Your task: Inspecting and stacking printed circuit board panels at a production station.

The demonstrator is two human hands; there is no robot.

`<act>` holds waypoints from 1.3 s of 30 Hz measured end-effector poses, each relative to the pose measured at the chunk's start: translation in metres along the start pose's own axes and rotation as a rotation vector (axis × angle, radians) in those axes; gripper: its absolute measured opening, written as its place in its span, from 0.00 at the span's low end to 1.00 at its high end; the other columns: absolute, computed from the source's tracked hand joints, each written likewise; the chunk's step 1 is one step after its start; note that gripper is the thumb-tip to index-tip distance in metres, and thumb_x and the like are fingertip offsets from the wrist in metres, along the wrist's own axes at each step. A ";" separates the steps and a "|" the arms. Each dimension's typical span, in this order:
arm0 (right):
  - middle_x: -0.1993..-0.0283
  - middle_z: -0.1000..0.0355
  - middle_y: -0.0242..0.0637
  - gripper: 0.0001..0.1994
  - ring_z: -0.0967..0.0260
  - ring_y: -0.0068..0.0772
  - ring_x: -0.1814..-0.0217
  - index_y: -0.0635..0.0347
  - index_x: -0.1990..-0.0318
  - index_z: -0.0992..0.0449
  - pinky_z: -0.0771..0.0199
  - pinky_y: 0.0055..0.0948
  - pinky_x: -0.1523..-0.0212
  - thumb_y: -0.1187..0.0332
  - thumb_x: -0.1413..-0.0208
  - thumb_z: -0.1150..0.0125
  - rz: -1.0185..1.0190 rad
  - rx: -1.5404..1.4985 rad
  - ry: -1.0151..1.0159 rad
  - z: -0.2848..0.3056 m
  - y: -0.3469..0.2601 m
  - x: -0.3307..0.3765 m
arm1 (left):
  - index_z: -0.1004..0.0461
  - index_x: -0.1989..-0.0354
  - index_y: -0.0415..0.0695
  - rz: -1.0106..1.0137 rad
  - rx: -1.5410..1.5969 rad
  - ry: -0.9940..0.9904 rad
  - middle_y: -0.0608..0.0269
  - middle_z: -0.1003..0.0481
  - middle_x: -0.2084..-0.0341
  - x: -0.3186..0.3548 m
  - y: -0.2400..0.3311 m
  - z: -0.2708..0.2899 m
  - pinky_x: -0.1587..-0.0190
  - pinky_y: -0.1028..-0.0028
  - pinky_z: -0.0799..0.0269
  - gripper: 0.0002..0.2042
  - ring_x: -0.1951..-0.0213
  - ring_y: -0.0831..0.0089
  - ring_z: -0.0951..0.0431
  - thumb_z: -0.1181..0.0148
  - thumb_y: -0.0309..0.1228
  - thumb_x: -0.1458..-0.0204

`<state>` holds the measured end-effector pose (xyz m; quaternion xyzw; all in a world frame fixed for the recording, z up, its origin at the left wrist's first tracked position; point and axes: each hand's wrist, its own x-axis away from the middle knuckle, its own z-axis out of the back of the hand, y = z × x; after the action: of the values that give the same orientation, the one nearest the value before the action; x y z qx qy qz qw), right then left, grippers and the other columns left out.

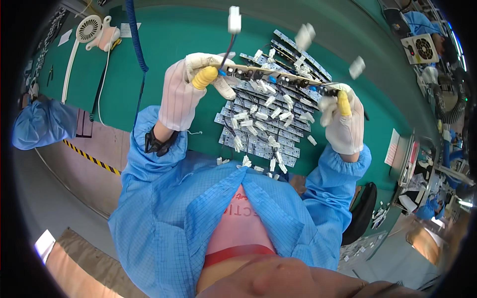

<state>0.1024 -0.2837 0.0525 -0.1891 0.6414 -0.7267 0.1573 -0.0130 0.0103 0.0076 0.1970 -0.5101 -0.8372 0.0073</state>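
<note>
Between my hands, lifted above the green bench, is a long narrow circuit board (276, 77) carrying black and blue components along its edge. My left hand (196, 77), in a white glove with a yellow thumb cover, is closed on its left end. The similarly gloved right hand (342, 115) grips the other end. A white connector (234, 21) stands up on dark wires near my left hand. Two more white connectors, one blurred beyond the board (304, 36) and one near my right hand (357, 67), hang in motion. Beneath lies a pile of circuit board strips (261, 148) with wires and several white plugs.
A blue coiled cable (134, 37) hangs left of my arm, and a small white fan (89, 30) sits at the far left of the green bench (164, 35). Another person's blue sleeve (44, 124) shows at the left edge. A boxed fan unit (420, 49) stands far right.
</note>
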 end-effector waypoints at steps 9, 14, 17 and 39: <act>0.78 0.31 0.36 0.21 0.37 0.20 0.86 0.65 0.60 0.32 0.40 0.15 0.83 0.53 0.46 0.40 0.007 -0.188 -0.160 -0.010 -0.022 0.024 | 0.27 0.58 0.37 0.126 -0.027 0.142 0.57 0.23 0.70 -0.012 -0.013 -0.008 0.68 0.76 0.31 0.18 0.72 0.71 0.25 0.50 0.13 0.60; 0.80 0.31 0.35 0.13 0.36 0.20 0.85 0.64 0.64 0.30 0.39 0.17 0.85 0.60 0.43 0.44 0.006 -0.206 -0.038 -0.020 -0.028 0.026 | 0.26 0.54 0.36 0.293 0.208 0.103 0.62 0.23 0.64 -0.015 0.010 -0.012 0.59 0.81 0.33 0.15 0.64 0.80 0.26 0.58 0.20 0.45; 0.82 0.32 0.33 0.13 0.37 0.19 0.87 0.64 0.64 0.30 0.41 0.14 0.87 0.60 0.39 0.50 0.075 -0.067 -0.083 -0.009 -0.012 0.012 | 0.28 0.54 0.36 0.125 0.052 0.186 0.59 0.22 0.66 -0.014 0.021 -0.011 0.63 0.76 0.30 0.14 0.69 0.75 0.24 0.52 0.32 0.42; 0.54 0.29 0.40 0.14 0.31 0.43 0.58 0.56 0.55 0.27 0.31 0.34 0.53 0.71 0.51 0.39 0.301 0.942 0.241 0.035 0.038 -0.066 | 0.28 0.58 0.44 0.277 -0.027 0.285 0.65 0.29 0.73 -0.036 -0.069 0.076 0.68 0.79 0.35 0.12 0.72 0.80 0.29 0.57 0.26 0.47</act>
<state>0.1768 -0.2875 0.0132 0.0820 0.2778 -0.9229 0.2536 0.0075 0.1151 -0.0095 0.2413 -0.5147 -0.7987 0.1975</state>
